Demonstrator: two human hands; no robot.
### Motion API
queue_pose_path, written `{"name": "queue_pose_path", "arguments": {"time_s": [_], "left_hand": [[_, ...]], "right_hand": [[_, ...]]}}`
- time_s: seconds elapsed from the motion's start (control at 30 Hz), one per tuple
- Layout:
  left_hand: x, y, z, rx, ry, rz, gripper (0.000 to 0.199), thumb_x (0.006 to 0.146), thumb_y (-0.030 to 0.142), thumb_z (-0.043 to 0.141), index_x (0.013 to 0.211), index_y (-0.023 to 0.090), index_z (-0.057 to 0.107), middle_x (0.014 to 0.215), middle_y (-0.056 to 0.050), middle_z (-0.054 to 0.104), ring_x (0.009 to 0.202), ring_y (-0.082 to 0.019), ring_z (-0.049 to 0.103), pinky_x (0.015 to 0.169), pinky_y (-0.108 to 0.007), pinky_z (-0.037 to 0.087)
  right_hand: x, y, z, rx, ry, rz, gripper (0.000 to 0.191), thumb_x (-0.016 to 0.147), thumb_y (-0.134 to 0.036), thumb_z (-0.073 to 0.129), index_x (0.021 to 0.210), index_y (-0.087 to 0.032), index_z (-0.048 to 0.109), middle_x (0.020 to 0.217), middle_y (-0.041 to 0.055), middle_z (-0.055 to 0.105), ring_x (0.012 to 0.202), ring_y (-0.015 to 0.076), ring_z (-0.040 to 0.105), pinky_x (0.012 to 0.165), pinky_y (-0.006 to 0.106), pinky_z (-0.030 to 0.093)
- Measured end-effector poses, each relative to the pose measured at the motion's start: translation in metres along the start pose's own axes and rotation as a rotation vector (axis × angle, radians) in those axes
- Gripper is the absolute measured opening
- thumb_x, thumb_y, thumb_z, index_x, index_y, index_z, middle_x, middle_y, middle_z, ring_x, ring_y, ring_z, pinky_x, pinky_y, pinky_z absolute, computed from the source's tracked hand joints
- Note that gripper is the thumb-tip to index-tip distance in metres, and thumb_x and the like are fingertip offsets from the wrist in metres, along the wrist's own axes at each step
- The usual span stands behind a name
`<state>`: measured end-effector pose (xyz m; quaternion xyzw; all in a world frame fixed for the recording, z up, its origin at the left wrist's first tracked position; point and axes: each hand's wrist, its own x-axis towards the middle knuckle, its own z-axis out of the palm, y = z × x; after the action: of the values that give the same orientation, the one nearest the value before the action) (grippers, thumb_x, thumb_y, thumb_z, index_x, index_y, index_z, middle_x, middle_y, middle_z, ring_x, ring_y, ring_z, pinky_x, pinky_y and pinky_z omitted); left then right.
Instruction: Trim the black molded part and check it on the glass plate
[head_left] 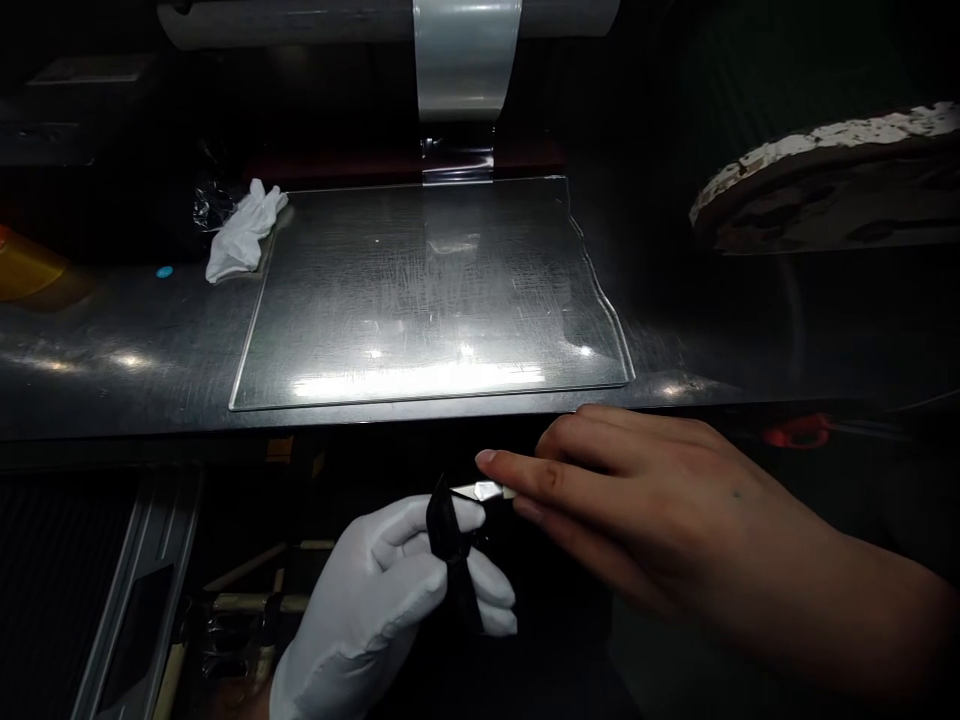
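Gripping a pale tool (487,490), perhaps bladed, right fingers (559,480) hide its rear.

Dim light, dark metal bench (180,330), bright reflections (129,361) on its surface

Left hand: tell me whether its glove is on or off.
On: a white glove covers the left hand, which holds a black piece.

Your left hand (360,590) wears matt, cloth-like glove material, while your slim tool (487,491) gleams like polished metal. Before you, the clear plate (420,310) looks glassy, glossy and scratched; the bench (157,335) has a dull metallic sheen; the hanging strip (469,65) resembles smooth plastic film.
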<state>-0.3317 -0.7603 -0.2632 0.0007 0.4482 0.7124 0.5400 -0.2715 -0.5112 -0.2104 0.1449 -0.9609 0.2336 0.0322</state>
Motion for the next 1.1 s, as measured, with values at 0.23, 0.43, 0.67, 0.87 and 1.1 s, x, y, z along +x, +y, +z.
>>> {"name": "queue_pose_path", "arguments": {"time_s": [0.23,0.43,0.67,0.87,1.1], "left_hand": [[-0.001,0.003,0.002,0.092,0.107,-0.076,0.043,0.094,0.047,0.075,0.127,0.021,0.072,0.09,-0.008,0.079,0.082,-0.023,0.077,0.084,-0.036,0.062],[0.0,0.005,0.002,0.182,0.141,-0.112,0.043,0.099,0.044,0.068,0.133,0.018,0.067,0.084,-0.008,0.077,0.078,-0.021,0.074,0.08,-0.033,0.061],[0.003,0.009,0.002,0.12,0.083,-0.154,0.039,0.097,0.045,0.071,0.124,0.016,0.069,0.083,-0.009,0.079,0.073,-0.021,0.076,0.075,-0.031,0.062],[0.002,0.004,-0.001,-0.015,0.022,-0.121,0.046,0.095,0.054,0.071,0.121,0.016,0.069,0.075,-0.008,0.076,0.065,-0.018,0.073,0.069,-0.028,0.061],[0.004,-0.009,-0.008,-0.197,-0.135,0.02,0.033,0.105,0.042,0.059,0.126,0.018,0.071,0.082,-0.009,0.081,0.068,-0.017,0.078,0.065,-0.022,0.061]], "right_hand": [[0.002,0.0,0.003,-0.088,0.004,-0.015,0.033,0.109,-0.035,0.055,0.137,-0.027,0.071,0.087,0.0015,0.068,0.074,0.0153,0.059,0.061,0.03,0.04],[0.002,-0.001,0.003,-0.145,0.0,-0.013,0.033,0.11,-0.035,0.054,0.135,-0.025,0.073,0.083,0.0022,0.067,0.072,0.016,0.057,0.059,0.031,0.037],[0.002,0.002,0.006,-0.161,0.007,-0.012,0.033,0.109,-0.034,0.056,0.136,-0.024,0.072,0.083,0.0011,0.067,0.071,0.0158,0.056,0.058,0.032,0.038],[-0.003,0.007,0.013,-0.081,0.044,-0.033,0.033,0.107,-0.027,0.059,0.138,-0.023,0.07,0.09,0.0027,0.068,0.078,0.0161,0.06,0.063,0.031,0.045],[-0.007,0.011,0.024,0.283,0.132,0.106,0.04,0.107,-0.019,0.056,0.147,-0.02,0.06,0.098,0.0039,0.07,0.08,0.0128,0.064,0.07,0.026,0.054]]}}
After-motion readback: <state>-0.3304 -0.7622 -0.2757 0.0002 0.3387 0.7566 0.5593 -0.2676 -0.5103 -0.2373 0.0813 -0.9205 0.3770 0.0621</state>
